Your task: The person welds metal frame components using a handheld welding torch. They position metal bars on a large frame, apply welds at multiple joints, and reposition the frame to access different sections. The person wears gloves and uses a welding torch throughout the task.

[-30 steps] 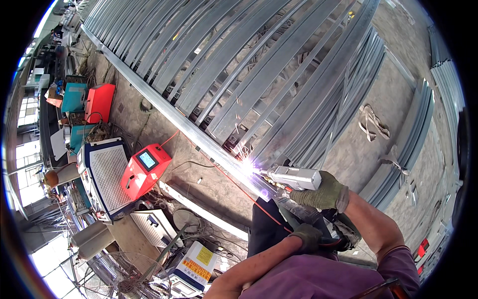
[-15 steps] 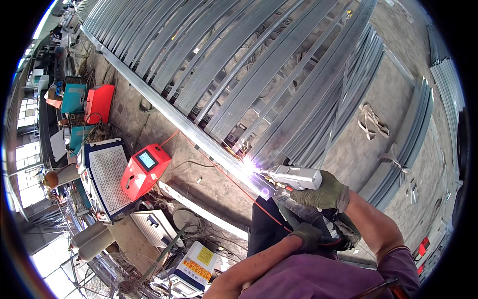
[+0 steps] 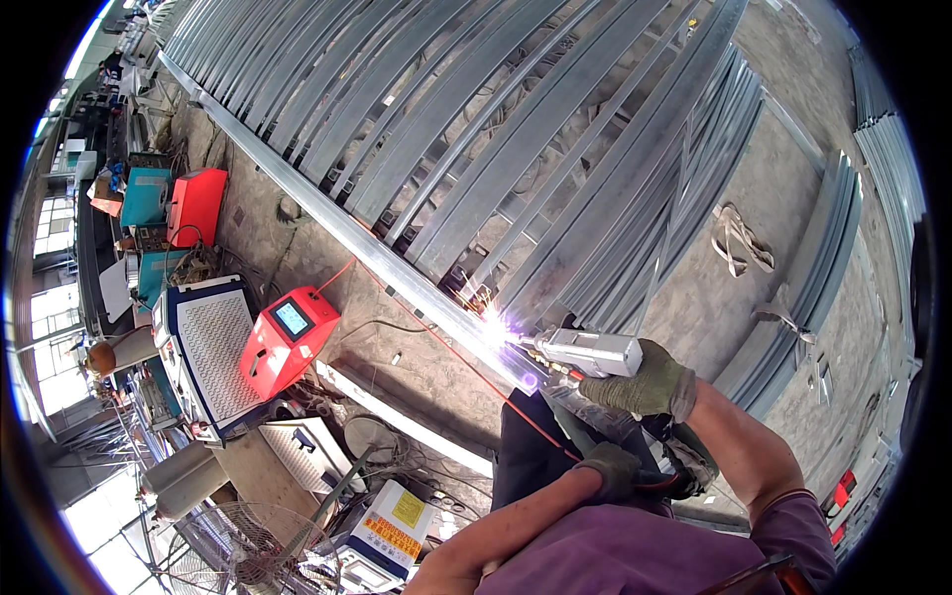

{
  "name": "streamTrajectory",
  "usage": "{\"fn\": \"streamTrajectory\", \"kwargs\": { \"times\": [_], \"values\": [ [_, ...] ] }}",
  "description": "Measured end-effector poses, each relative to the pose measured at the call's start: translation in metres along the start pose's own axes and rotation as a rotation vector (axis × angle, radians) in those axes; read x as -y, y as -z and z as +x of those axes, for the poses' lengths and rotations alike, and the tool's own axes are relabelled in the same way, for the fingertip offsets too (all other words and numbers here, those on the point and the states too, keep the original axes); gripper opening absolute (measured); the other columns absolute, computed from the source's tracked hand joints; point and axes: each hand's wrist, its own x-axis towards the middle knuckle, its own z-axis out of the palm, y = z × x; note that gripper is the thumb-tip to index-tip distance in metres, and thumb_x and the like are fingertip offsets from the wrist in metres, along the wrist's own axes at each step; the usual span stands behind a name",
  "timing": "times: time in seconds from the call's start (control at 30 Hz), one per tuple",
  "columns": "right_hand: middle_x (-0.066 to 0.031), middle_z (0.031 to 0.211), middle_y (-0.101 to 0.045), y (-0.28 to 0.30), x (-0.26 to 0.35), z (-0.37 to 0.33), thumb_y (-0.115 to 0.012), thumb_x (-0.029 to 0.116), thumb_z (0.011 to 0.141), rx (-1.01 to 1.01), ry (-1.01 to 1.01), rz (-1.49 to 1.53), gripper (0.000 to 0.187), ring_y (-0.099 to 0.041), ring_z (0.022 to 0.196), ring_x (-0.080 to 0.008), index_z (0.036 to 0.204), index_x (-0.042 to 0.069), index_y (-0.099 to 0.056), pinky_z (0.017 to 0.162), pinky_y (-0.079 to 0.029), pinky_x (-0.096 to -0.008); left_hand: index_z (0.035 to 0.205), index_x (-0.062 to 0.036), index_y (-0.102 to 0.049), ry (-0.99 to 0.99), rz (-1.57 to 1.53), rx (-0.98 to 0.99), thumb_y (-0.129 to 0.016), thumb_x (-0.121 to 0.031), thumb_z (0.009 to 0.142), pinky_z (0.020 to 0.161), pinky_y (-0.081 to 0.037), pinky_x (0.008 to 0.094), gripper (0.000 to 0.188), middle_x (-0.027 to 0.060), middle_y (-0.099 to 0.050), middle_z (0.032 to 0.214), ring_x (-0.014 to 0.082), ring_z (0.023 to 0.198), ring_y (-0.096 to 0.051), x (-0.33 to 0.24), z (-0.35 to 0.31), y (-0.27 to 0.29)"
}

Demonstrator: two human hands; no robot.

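My right hand, in a grey-green work glove, is closed around a handheld welding gun with a boxy silver body. Its nozzle points left at a bright white-violet weld flare, with orange sparks flying off. The flare hides the exact contact spot, beside the long galvanized metal rail and the ends of the metal bars that meet it. My left hand, also gloved, rests low in front of my body. Its fingers curl around a dark cable that comes out on its right.
An orange-red hose runs along the rail toward my lap. At left stand a red machine with a screen, a white-and-blue cabinet and a wire fan. Right lie stacked metal profiles and a strap.
The sparks above the weld flare have spread a little differently. Both hands and the welding gun stay in practically the same place.
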Motion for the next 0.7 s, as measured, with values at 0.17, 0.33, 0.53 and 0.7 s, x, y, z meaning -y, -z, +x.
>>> {"fn": "streamTrajectory", "kwargs": {
  "times": [0.17,0.33,0.53,0.7],
  "values": [
    [-0.0125,0.127,-0.078,-0.002,-0.007,0.001,-0.092,0.034,0.086,-0.006,0.063,0.017,0.065,-0.075,0.114,-0.0203,0.140,0.006,-0.068,0.099,-0.061,-0.0338,0.117,-0.0106,-0.078,0.009,0.014,0.019,-0.069,-0.030,0.086,0.098,-0.056,0.0468,0.037,0.0162,-0.079,0.115,0.0357,0.110,-0.075,0.001,0.003,-0.004],
    [-0.0135,0.128,-0.077,-0.002,-0.015,0.001,-0.092,0.035,0.087,-0.012,0.094,-0.023,0.066,-0.075,0.115,-0.0217,0.140,0.006,-0.067,0.101,-0.060,-0.0341,0.120,-0.0107,-0.078,0.006,0.016,0.038,-0.070,-0.030,0.086,0.099,-0.056,0.0466,0.040,0.0161,-0.079,0.117,0.0357,0.111,-0.075,-0.003,-0.002,0.003],
    [-0.0131,0.128,-0.077,-0.003,-0.024,0.005,-0.092,0.034,0.087,0.005,0.123,-0.021,0.065,-0.074,0.116,-0.0215,0.140,0.005,-0.067,0.102,-0.059,-0.0337,0.119,-0.0106,-0.078,0.009,0.021,0.040,-0.070,-0.030,0.086,0.098,-0.057,0.0460,0.039,0.0166,-0.079,0.117,0.0351,0.111,-0.075,-0.005,-0.002,0.001],
    [-0.0126,0.129,-0.076,-0.003,-0.010,-0.005,-0.091,0.031,0.087,-0.014,0.100,-0.015,0.063,-0.074,0.117,-0.0205,0.140,0.005,-0.067,0.104,-0.059,-0.0330,0.115,-0.0112,-0.079,0.010,0.023,0.041,-0.070,-0.029,0.086,0.097,-0.058,0.0452,0.035,0.0159,-0.080,0.114,0.0348,0.108,-0.076,-0.007,-0.006,0.006]
  ]
}}
